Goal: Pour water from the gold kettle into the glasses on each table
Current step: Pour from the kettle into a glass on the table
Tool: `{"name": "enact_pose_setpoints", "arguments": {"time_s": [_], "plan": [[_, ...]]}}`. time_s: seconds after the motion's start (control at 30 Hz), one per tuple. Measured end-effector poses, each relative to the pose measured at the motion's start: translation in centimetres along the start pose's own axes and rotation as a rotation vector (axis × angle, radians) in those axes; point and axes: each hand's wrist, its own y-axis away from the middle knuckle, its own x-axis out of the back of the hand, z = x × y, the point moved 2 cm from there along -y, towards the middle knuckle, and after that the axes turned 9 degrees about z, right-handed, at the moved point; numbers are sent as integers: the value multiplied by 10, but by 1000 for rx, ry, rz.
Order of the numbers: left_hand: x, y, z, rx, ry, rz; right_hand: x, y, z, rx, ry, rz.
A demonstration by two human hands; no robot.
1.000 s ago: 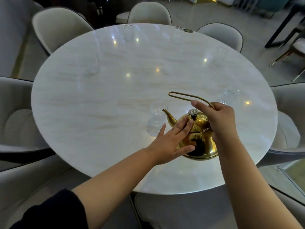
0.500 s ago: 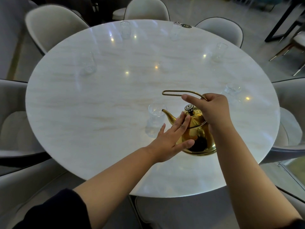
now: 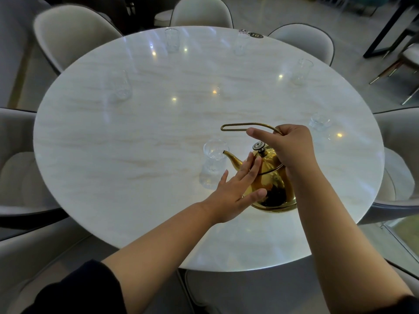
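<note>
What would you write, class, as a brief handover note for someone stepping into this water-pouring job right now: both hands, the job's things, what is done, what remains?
Right hand: closed on the gold kettle's handle.
Left hand: open, fingers flat against the gold kettle, steadying it.
Kettle spout is at the rim of the nearest glass; no stream visible.
Five more glasses ring the round table; water levels are too hard to read.
Left: fill this glass, confirm the others, then move on.

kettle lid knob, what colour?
Dark stem with a silvery patterned top, on the gold kettle; knob shows in the head view.
</note>
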Motion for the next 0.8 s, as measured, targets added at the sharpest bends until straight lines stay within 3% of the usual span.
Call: {"name": "enact_pose_setpoints", "arguments": {"time_s": [0.8], "plan": [[1,-5,3,26,52,8,0,-6,-8,4,49,-8]]}}
